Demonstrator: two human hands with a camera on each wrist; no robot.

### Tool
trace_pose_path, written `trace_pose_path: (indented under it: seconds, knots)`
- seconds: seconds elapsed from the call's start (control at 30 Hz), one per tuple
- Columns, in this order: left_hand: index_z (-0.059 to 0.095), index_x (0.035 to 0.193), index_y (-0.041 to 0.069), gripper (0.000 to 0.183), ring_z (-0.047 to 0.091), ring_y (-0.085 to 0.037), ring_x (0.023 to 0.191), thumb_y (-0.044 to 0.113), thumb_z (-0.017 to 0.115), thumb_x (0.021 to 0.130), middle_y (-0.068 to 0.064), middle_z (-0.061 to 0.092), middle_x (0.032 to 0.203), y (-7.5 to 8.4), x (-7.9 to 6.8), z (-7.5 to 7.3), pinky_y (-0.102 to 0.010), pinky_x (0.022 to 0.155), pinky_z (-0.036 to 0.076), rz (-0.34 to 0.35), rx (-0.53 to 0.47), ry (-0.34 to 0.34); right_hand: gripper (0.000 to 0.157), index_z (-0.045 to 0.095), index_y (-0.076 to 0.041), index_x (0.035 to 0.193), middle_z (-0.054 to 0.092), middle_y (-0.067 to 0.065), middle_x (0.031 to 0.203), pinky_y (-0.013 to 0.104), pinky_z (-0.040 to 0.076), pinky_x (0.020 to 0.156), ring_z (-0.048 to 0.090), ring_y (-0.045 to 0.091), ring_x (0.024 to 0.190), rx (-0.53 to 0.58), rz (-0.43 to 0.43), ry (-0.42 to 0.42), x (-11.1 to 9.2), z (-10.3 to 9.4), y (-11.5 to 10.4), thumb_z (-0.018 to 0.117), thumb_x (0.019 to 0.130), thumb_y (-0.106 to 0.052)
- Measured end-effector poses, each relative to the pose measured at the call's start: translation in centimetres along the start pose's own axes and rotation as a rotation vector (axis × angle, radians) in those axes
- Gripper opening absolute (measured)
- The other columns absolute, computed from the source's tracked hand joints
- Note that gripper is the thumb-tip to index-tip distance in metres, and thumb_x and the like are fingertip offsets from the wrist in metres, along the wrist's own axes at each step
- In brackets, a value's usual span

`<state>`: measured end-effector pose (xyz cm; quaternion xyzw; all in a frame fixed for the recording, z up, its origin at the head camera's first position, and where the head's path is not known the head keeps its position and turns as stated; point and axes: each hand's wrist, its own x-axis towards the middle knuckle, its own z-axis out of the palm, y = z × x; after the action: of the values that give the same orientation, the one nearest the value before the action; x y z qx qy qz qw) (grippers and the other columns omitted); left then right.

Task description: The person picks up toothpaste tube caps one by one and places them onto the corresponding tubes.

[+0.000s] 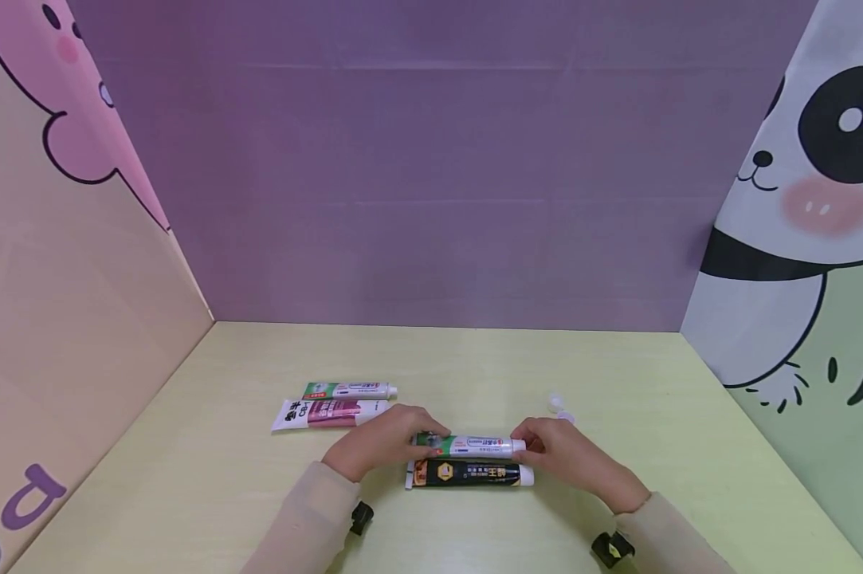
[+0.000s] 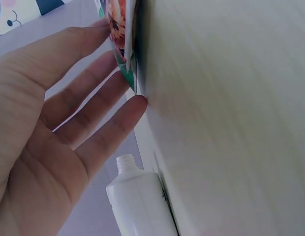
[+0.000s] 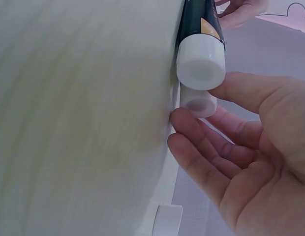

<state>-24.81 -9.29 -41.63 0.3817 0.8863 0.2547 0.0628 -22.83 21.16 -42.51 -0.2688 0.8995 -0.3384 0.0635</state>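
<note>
Head shows the held tube [image 1: 477, 446] label-up; right wrist, only its cap [image 3: 199, 104].

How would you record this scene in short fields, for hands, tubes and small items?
Left hand: pinches the left end of the held tube
Right hand: pinches its capped end
Held tube: green and white
Black tube: beside it, on the near side
Farther left: pink-and-white tube, another green-and-white tube behind it
Small items: two pale pieces beyond the right hand

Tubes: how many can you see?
4: a far green tube at left, a pink tube before it, a held green tube between left hand and right hand, a black tube in front of it.
</note>
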Motion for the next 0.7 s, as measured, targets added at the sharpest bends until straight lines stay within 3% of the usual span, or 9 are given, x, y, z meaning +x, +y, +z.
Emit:
trace_pose_path:
  seconds: [0.43,0.7]
  knots:
    - [0.075,0.116,0.007,0.025,0.063,-0.012,0.101,0.013,0.074,0.092,-0.004,0.071,0.112,0.05,-0.01,-0.18,-0.027,0.087,0.052,-0.006,-0.004,0.011,0.024,0.066,0.001,0.108,0.068,0.004,0.100,0.026,0.053,0.068,0.066,0.015,0.083,0.023,0.043,-0.003,-0.26,-0.38,-0.54,0.074,0.091,-0.014]
    - [0.075,0.115,0.008,0.024,0.063,-0.017,0.106,0.014,0.074,0.092,-0.003,0.071,0.113,0.11,-0.70,-0.92,-0.033,0.092,0.051,-0.010,0.051,0.041,0.024,0.067,-0.002,0.110,0.067,0.007,0.111,0.027,0.054,0.071,0.066,0.017,0.086,-0.044,0.023,0.023,-0.52,-0.82,-0.50,0.073,0.092,-0.016]
